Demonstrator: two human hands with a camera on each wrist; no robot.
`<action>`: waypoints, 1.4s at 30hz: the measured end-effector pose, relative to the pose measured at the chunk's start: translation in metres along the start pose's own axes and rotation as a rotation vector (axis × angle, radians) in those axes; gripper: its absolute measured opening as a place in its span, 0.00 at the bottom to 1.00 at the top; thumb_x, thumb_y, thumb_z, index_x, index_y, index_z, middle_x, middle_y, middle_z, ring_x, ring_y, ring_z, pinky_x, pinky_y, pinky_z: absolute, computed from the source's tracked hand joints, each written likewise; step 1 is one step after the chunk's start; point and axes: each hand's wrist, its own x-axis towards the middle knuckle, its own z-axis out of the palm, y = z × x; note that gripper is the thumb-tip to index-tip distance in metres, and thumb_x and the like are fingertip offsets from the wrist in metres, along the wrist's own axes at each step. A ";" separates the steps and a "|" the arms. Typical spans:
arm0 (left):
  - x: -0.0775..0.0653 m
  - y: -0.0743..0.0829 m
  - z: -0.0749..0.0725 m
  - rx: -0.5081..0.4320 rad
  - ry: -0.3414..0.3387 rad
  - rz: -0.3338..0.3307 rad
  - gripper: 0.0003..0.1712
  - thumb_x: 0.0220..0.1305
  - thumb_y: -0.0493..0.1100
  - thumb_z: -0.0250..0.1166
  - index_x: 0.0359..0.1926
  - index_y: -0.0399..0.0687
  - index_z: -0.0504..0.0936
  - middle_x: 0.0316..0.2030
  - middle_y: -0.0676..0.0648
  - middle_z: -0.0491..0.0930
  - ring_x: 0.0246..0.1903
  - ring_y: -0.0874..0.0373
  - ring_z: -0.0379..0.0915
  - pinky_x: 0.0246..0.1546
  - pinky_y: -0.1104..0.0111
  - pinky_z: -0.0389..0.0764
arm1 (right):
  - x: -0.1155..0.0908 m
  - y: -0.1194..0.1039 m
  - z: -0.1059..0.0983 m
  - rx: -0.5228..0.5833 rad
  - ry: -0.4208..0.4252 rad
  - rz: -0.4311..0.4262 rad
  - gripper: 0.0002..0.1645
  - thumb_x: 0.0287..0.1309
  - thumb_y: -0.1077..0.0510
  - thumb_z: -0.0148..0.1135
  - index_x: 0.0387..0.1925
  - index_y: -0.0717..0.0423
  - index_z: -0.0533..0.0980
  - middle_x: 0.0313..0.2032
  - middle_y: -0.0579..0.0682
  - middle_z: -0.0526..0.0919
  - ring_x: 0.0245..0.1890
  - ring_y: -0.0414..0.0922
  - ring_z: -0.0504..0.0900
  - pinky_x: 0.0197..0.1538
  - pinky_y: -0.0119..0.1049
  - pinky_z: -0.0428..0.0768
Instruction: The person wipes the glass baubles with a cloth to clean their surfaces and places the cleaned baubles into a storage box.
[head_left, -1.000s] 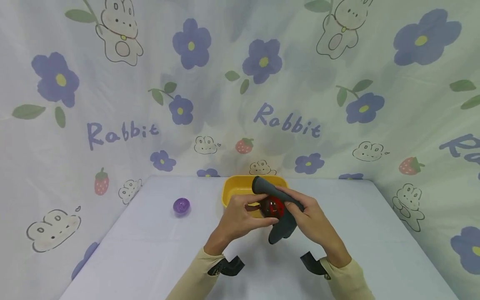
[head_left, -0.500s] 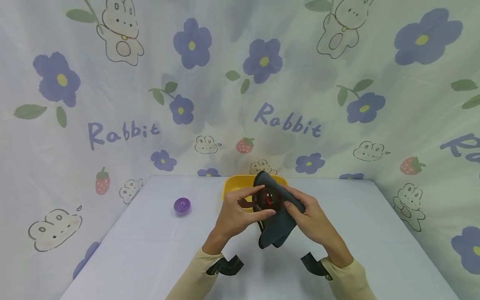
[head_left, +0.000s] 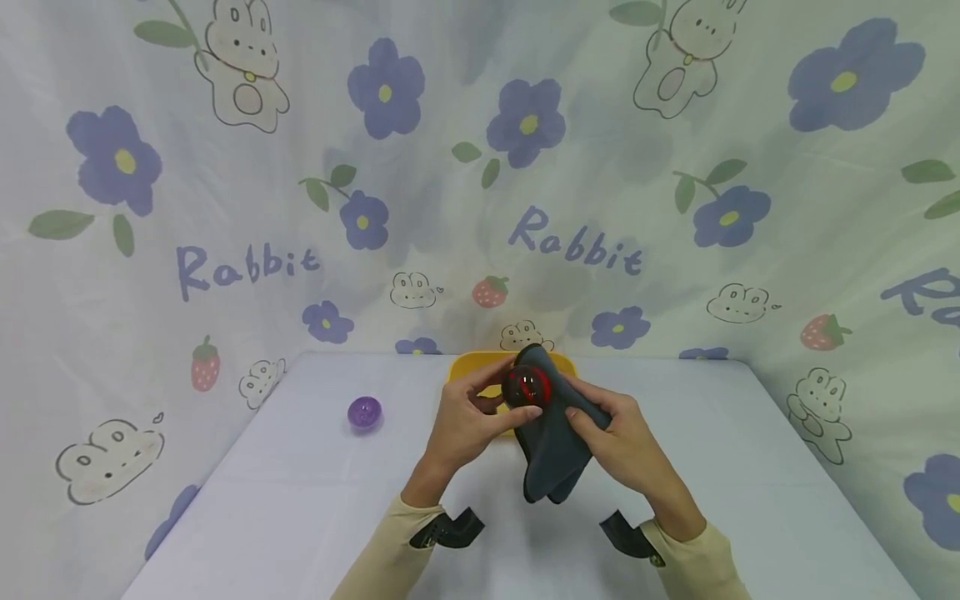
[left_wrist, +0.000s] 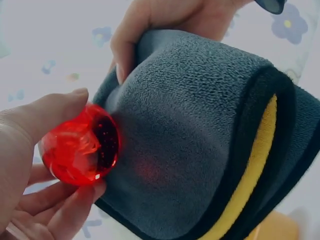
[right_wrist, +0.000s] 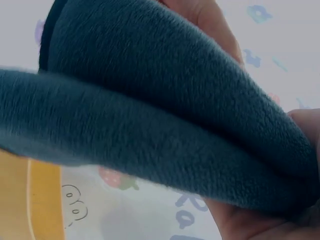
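Pinching the red ball (head_left: pixel 527 387), the left grip (head_left: pixel 467 421) holds it seemingly against the gray cloth (head_left: pixel 555 450) pinched by the right grip (head_left: pixel 621 435), above the tabletop (head_left: pixel 300 500), before the yellow tray (head_left: pixel 480 360); gentle, even pressure should prevent slipping.

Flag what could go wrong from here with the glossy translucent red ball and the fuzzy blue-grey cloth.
1. Slip: the left hand grips the glossy translucent red ball between thumb and fingers; its smooth surface might slide free.
2. Roll: the ball is held above the white table, so if dropped it could roll away.
3. Obstruction: the right hand pinches the fuzzy blue-grey cloth at one side; its loose folds could foul the left grip.
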 end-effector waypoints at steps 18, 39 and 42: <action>-0.001 -0.006 0.011 0.056 -0.038 -0.046 0.30 0.53 0.46 0.82 0.58 0.53 0.86 0.44 0.50 0.90 0.41 0.57 0.84 0.47 0.66 0.89 | -0.007 -0.010 0.008 -0.188 0.118 -0.103 0.28 0.71 0.69 0.54 0.70 0.57 0.74 0.61 0.64 0.83 0.40 0.47 0.88 0.41 0.33 0.88; -0.006 0.007 0.009 0.053 -0.135 0.004 0.32 0.51 0.43 0.83 0.59 0.51 0.86 0.49 0.50 0.90 0.42 0.60 0.86 0.44 0.68 0.90 | -0.001 0.000 0.003 -0.201 0.003 -0.114 0.27 0.75 0.66 0.51 0.71 0.54 0.73 0.60 0.60 0.84 0.43 0.46 0.86 0.45 0.31 0.83; -0.006 0.009 0.008 0.060 -0.127 0.028 0.33 0.51 0.43 0.83 0.60 0.48 0.86 0.49 0.47 0.90 0.42 0.59 0.87 0.43 0.68 0.90 | 0.000 0.003 0.000 -0.144 -0.017 -0.072 0.27 0.76 0.65 0.51 0.72 0.54 0.71 0.66 0.61 0.80 0.56 0.53 0.87 0.55 0.38 0.87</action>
